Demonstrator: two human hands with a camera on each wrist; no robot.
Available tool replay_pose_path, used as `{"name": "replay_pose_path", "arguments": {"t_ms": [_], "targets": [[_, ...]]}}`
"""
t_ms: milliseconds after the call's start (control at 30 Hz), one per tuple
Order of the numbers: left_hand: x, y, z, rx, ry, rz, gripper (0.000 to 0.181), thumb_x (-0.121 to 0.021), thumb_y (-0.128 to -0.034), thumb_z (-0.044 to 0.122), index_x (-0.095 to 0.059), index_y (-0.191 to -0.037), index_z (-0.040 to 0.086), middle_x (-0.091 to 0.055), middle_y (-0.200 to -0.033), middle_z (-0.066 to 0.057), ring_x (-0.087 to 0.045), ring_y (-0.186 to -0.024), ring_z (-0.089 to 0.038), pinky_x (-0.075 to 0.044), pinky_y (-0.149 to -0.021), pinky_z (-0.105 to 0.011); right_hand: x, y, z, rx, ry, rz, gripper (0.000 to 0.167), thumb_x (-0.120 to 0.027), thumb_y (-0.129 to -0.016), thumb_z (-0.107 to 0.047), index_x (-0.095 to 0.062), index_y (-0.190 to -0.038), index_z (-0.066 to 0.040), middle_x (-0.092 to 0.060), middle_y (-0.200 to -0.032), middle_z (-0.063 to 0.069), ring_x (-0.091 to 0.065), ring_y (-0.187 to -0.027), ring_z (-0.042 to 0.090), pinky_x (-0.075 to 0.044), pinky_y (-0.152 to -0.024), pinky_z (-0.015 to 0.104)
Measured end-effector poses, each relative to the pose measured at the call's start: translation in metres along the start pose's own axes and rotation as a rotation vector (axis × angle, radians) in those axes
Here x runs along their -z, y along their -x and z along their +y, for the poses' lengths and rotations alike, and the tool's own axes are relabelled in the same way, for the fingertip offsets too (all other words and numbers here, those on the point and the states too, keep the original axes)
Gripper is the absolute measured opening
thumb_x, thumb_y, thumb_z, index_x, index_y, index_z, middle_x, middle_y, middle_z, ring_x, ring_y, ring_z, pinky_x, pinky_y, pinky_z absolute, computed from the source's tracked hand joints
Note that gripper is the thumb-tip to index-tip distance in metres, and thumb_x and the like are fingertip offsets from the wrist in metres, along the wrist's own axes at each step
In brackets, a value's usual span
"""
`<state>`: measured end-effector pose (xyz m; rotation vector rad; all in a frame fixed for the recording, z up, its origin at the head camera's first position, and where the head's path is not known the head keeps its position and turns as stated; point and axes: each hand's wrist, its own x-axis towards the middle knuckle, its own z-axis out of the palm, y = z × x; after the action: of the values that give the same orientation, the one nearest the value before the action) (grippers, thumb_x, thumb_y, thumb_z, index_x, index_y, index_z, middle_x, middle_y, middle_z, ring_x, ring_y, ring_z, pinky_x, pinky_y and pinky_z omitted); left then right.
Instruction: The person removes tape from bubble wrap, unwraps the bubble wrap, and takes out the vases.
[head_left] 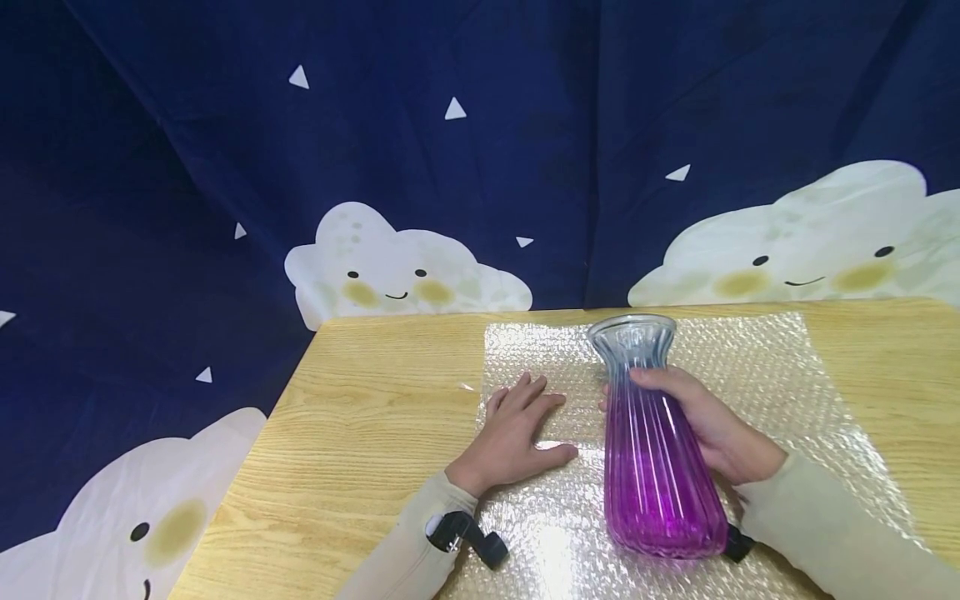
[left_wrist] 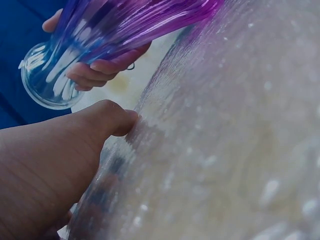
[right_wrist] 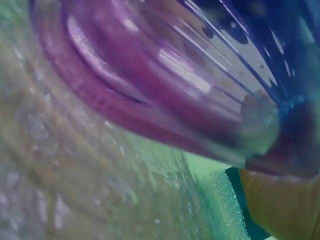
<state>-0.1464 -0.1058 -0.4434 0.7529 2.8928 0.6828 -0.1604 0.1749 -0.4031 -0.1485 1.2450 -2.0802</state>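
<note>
A ribbed glass vase (head_left: 660,467), clear blue at its flared mouth and purple at the base, is tilted over a sheet of bubble wrap (head_left: 555,517). My right hand (head_left: 712,421) grips it just below the neck, thumb in front and fingers behind. In the left wrist view the vase (left_wrist: 95,45) shows with those fingers wrapped round it. My left hand (head_left: 510,437) lies on the bubble wrap to the left of the vase, fingers spread and apart from the glass. The right wrist view shows the vase's purple side (right_wrist: 150,85) close up, with part of the hand (right_wrist: 285,200).
The bubble wrap lies flat on a wooden table (head_left: 337,433). Behind the table's back edge hangs a dark blue cloth (head_left: 465,167) printed with smiling clouds and white triangles. Small black wrist devices (head_left: 468,537) sit on both forearms.
</note>
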Motion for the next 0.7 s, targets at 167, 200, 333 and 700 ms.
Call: {"name": "replay_pose_path", "arguments": {"t_ms": [167, 200, 333, 700], "targets": [[0.0, 0.0, 0.0, 0.002, -0.006, 0.0, 0.073, -0.065, -0.09, 0.061, -0.051, -0.151, 0.024, -0.034, -0.17, -0.01, -0.019, -0.163, -0.032, -0.016, -0.129, -0.06, -0.003, 0.002, 0.0, 0.046, 0.026, -0.013, 0.041, -0.045, -0.11, -0.026, -0.031, -0.147, -0.016, -0.072, -0.122, 0.002, -0.073, -0.109, 0.019, -0.059, -0.101, 0.047], [0.0, 0.0, 0.0, 0.003, -0.007, 0.0, 0.073, -0.065, -0.09, 0.061, -0.051, -0.151, 0.024, -0.034, -0.17, -0.01, -0.019, -0.163, -0.032, -0.016, -0.129, -0.06, -0.003, 0.003, 0.0, 0.054, 0.037, -0.01, 0.042, -0.045, -0.11, -0.025, -0.03, -0.148, -0.018, -0.072, -0.123, 0.002, -0.073, -0.11, 0.019, -0.059, -0.101, 0.048], [-0.001, -0.001, 0.0, 0.004, -0.009, 0.0, 0.073, -0.065, -0.0901, 0.061, -0.051, -0.152, 0.024, -0.034, -0.17, -0.01, -0.019, -0.163, -0.031, -0.016, -0.129, -0.059, -0.006, 0.006, -0.001, 0.077, 0.088, 0.0, 0.045, -0.046, -0.109, -0.022, -0.03, -0.151, -0.022, -0.071, -0.128, 0.002, -0.071, -0.116, 0.02, -0.058, -0.102, 0.048], [-0.001, -0.001, 0.0, 0.0, -0.013, 0.004, 0.073, -0.064, -0.0903, 0.062, -0.051, -0.151, 0.024, -0.034, -0.17, -0.009, -0.02, -0.163, -0.031, -0.018, -0.129, -0.058, -0.017, 0.013, -0.003, 0.139, 0.225, 0.007, 0.051, -0.049, -0.107, -0.016, -0.025, -0.152, -0.017, -0.071, -0.129, 0.003, -0.07, -0.121, 0.022, -0.059, -0.102, 0.044]]}}
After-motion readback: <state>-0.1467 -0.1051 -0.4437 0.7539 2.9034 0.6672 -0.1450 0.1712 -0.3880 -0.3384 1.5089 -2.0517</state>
